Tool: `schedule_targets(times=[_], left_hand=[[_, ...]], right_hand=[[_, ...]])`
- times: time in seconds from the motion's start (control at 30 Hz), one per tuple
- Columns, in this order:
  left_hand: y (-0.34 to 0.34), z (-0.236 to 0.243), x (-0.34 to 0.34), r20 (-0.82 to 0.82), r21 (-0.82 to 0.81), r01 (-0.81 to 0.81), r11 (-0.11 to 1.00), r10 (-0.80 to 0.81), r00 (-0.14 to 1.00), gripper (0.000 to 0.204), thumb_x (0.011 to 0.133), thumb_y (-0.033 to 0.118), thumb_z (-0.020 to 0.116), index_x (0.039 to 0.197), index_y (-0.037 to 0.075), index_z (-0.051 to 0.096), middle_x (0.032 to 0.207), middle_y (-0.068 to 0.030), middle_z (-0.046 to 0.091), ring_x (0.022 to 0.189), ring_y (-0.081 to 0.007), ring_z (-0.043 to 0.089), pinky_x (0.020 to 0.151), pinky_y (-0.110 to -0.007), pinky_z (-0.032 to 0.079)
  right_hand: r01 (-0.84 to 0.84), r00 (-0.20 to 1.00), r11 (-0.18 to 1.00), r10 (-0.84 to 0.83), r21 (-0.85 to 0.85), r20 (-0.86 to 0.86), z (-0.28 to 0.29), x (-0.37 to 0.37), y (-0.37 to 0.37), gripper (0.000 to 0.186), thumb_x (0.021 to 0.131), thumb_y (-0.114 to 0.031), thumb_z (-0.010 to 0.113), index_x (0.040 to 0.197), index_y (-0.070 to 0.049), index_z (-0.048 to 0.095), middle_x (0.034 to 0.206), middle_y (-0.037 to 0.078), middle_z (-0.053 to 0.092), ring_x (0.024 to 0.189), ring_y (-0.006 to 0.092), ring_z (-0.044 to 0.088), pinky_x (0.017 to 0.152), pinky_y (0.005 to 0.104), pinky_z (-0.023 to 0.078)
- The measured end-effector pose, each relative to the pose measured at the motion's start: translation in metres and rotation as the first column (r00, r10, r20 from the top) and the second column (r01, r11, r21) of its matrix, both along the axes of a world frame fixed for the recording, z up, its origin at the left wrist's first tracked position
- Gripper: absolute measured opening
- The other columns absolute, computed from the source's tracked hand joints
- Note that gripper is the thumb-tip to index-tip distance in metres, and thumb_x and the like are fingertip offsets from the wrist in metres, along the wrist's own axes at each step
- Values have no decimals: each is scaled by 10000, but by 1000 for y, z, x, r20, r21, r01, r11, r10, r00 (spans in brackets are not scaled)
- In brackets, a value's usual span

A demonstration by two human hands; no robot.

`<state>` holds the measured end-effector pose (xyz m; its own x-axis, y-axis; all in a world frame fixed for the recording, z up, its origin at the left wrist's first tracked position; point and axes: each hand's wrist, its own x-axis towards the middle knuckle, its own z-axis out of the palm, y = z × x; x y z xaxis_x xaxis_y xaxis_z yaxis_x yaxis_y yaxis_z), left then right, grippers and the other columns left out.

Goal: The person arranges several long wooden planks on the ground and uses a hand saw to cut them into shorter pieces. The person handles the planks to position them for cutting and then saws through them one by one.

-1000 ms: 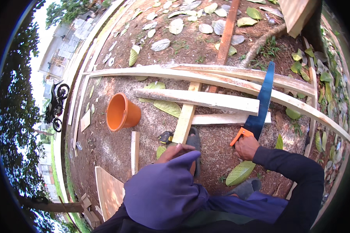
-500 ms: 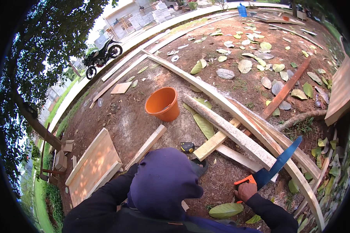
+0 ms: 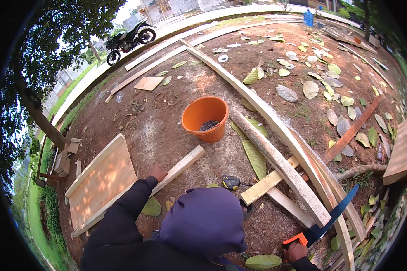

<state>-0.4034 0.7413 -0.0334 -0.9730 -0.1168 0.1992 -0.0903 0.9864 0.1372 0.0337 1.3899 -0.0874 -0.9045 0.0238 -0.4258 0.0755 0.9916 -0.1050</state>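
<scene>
My right hand is closed around the orange handle of a handsaw. The saw's dark blue blade points up and to the right, lying across the near ends of long timber beams. At the left, my left hand reaches out to a short wooden batten on the ground. It is at the batten's left side, seemingly touching it; its fingers are too small and partly hidden to show whether they grip. A purple cloth head covering blocks the ground between my arms.
Ahead stands an orange bucket with thin grey pieces, apparently nails, inside. A tape measure lies near a yellowish wood block. A plywood panel with battens is at left. A tree and motorcycle stand beyond.
My left hand has come into sight and reached forward to the short batten. The view has shifted, showing the grey pieces in the bucket. My right hand still holds the saw.
</scene>
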Motion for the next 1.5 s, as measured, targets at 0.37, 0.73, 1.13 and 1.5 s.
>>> schedule_targets(times=[0.37,0.73,1.13,1.5], left_hand=[[-80,-41,20,455,247,-136,959,9,890,852,867,655,712,1340,-38,567,1399,-285,561,1306,-443,532,1066,-514,458],[1,-30,55,369,240,28,970,-118,922,666,835,282,823,1365,-6,539,1347,-252,573,1267,-455,542,1057,-484,462],[276,174,0,-119,-129,975,181,-979,166,586,716,43,779,1270,4,591,1280,-129,636,1211,-317,609,1053,-446,464],[436,86,-78,-288,351,902,252,-887,360,679,971,404,716,1451,-25,499,1417,-271,557,1334,-423,530,1118,-489,431]], right_hand=[[29,992,1000,-29,-5,-123,55,-44,-25,465,911,-510,638,829,-52,649,663,160,655,580,348,670,532,487,534],[18,977,983,-57,-183,-207,100,-99,-28,384,870,-452,715,868,-73,654,770,170,709,670,375,702,590,509,540],[-155,601,985,154,74,-784,258,-204,-54,791,772,-235,854,1432,-9,482,1207,169,652,1064,384,651,937,483,513],[396,808,896,-445,-202,-386,173,-140,24,579,856,-368,786,1256,-8,574,1117,215,678,1047,407,667,889,483,533]])
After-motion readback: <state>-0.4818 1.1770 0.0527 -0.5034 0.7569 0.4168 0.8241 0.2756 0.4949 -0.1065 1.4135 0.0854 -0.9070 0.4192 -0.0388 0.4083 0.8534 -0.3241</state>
